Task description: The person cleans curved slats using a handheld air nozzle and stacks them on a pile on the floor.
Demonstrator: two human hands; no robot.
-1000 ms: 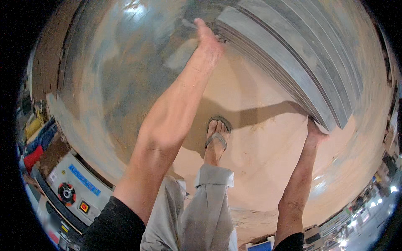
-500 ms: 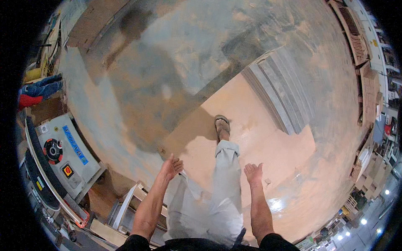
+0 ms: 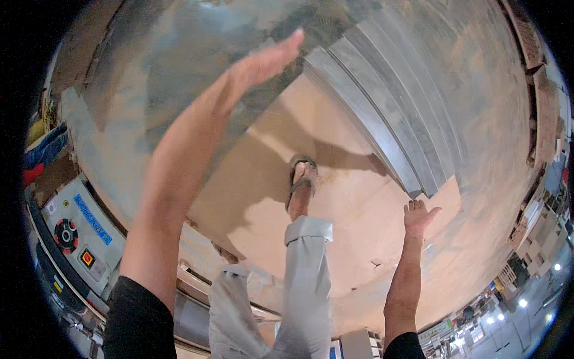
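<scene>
A stack of long grey strips or boards (image 3: 388,113) lies slantwise at the far right, its left part resting on a flat tan sheet (image 3: 257,179). My left hand (image 3: 272,63), somewhat blurred by motion, reaches out near the far left end of the stack. Its fingers are stretched out and nothing shows in them; whether it touches the boards I cannot tell. By the stack's near end, my right hand (image 3: 420,216) is spread with the thumb out to the right. It holds nothing and looks just short of the boards.
My sandalled foot (image 3: 302,173) stands on the tan sheet. At the left is a grey machine panel (image 3: 81,233) with a round dial and a red-and-yellow switch. Brown stacked boards or cartons (image 3: 544,113) line the right edge. Another person's blue-clad legs (image 3: 48,146) show far left.
My left arm has swung far forward and to the right, toward the stack's far end. My right hand has moved forward and right, to its near end. The view has shifted closer to the boards.
</scene>
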